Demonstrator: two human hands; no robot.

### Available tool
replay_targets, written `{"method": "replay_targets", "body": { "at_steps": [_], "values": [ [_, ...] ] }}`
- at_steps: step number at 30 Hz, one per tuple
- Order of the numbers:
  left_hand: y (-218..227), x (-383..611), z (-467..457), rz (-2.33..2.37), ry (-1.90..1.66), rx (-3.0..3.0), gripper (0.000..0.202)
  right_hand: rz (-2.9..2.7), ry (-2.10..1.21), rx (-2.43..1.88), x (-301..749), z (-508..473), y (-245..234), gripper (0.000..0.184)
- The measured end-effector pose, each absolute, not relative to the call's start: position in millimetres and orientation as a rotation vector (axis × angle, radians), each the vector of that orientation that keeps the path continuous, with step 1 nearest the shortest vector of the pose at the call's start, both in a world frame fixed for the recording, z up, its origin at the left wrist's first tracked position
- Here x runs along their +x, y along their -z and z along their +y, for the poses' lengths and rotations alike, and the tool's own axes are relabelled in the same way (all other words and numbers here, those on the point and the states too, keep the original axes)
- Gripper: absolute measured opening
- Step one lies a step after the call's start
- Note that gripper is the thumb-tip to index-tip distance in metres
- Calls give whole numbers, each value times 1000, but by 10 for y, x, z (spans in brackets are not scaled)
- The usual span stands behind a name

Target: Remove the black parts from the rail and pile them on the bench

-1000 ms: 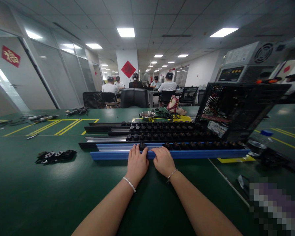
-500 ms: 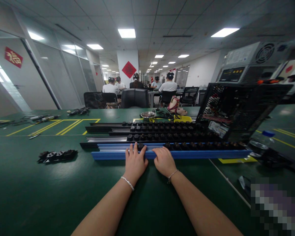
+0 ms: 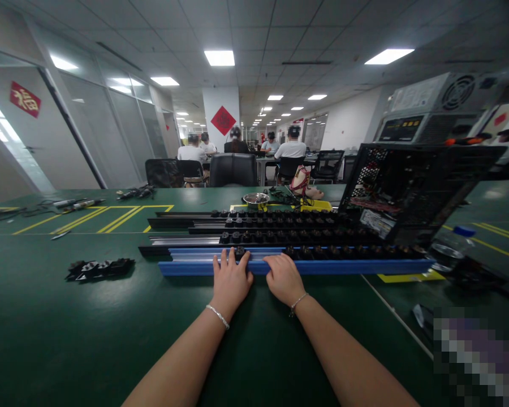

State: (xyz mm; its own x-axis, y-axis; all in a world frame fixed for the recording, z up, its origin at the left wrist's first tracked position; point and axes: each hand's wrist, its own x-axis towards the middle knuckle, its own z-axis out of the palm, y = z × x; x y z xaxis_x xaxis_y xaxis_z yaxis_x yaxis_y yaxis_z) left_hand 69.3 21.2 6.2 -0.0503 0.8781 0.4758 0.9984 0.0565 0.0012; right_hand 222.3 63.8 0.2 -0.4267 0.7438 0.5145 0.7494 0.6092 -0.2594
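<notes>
A long blue rail (image 3: 348, 267) lies across the bench in front of me, with a row of black socket modules (image 3: 318, 252) along its right part. My left hand (image 3: 232, 281) is on the rail's left half, a single black socket module (image 3: 240, 251) held between thumb and index finger while the other fingers rest on the rail. Just to the right, my right hand (image 3: 285, 278) has its fingers curled over the rail's near edge. Its fingertips are partly hidden. Bare silvery channel (image 3: 195, 256) shows left of my hands.
Behind lie several black rails (image 3: 182, 241) with similar modules. Loose black modules (image 3: 99, 269) sit at left. A metal bowl (image 3: 255, 198) stands behind the rails. An open computer case (image 3: 424, 186) and a plastic bottle (image 3: 452, 243) are at right. People (image 3: 290, 148) sit farther off.
My left hand has shifted slightly left along the blue rail, and the single socket module has moved left with it. My right hand stays in place.
</notes>
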Motion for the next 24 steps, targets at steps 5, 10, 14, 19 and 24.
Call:
{"method": "replay_targets", "body": {
  "at_steps": [5,10,14,19,24],
  "values": [
    [-87,659,208,-1999,475,-1859,49,-2246,33,-1182,2224,642,7,37],
    [-110,611,206,-2009,478,-1840,47,-2252,14,-1169,2225,644,11,37],
    [-134,580,204,-2017,478,-1842,51,-2249,-3,-1174,2224,646,7,38],
    [-167,552,196,-2051,469,-1824,53,-2245,-12,-1187,2219,637,-10,38],
    [-182,531,195,-2063,465,-1810,51,-2246,7,-1196,2215,625,-29,38]
  ]
}}
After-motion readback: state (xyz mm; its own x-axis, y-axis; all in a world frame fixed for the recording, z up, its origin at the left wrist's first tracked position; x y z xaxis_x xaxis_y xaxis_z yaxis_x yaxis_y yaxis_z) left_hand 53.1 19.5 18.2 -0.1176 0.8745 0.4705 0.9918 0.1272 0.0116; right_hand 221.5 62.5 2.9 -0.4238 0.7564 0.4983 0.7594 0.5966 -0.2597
